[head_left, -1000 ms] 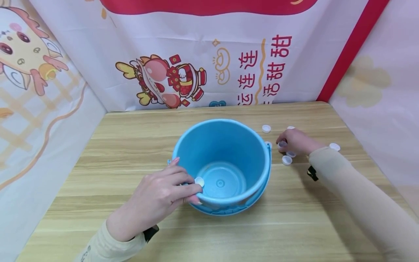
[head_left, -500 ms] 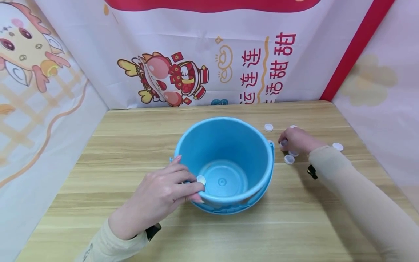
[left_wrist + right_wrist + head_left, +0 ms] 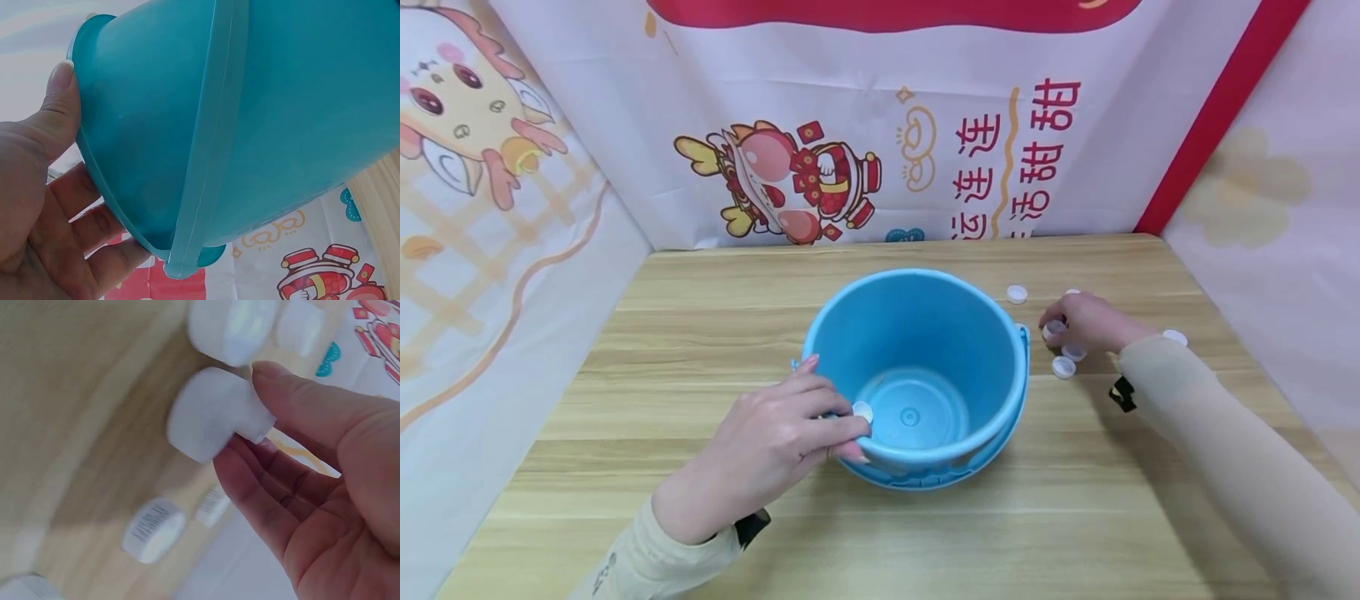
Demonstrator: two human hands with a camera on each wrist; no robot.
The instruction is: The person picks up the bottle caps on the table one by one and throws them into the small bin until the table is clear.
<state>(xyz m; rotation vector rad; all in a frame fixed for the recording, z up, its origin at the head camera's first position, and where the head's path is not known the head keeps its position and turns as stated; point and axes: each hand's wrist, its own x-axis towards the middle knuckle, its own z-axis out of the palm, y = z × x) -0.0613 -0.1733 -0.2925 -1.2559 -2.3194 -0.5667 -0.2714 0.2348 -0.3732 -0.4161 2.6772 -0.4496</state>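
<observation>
A light blue plastic bucket (image 3: 910, 321) stands upright on the table, its handle folded down along the near side. My left hand (image 3: 767, 437) grips its rim at the near left, with the thumb outside in the left wrist view and the fingers over the edge. Just past those fingertips, inside the bucket, shows a small white cap (image 3: 862, 412). To the right of the bucket, my right hand (image 3: 1086, 323) pinches a white plastic cap (image 3: 1054, 330) between thumb and fingers. In the right wrist view another cap (image 3: 200, 419) overlaps the pinched one.
Several more white caps lie around the right hand: one at the back (image 3: 1017, 293), a nearer cap (image 3: 1063, 367) and one far right (image 3: 1175, 337). The wooden tabletop (image 3: 715, 308) meets printed cloth walls (image 3: 850, 75) at the back and sides.
The head view has shifted slightly. Both hands keep nearly the same places, the left on the bucket rim, the right at the cap.
</observation>
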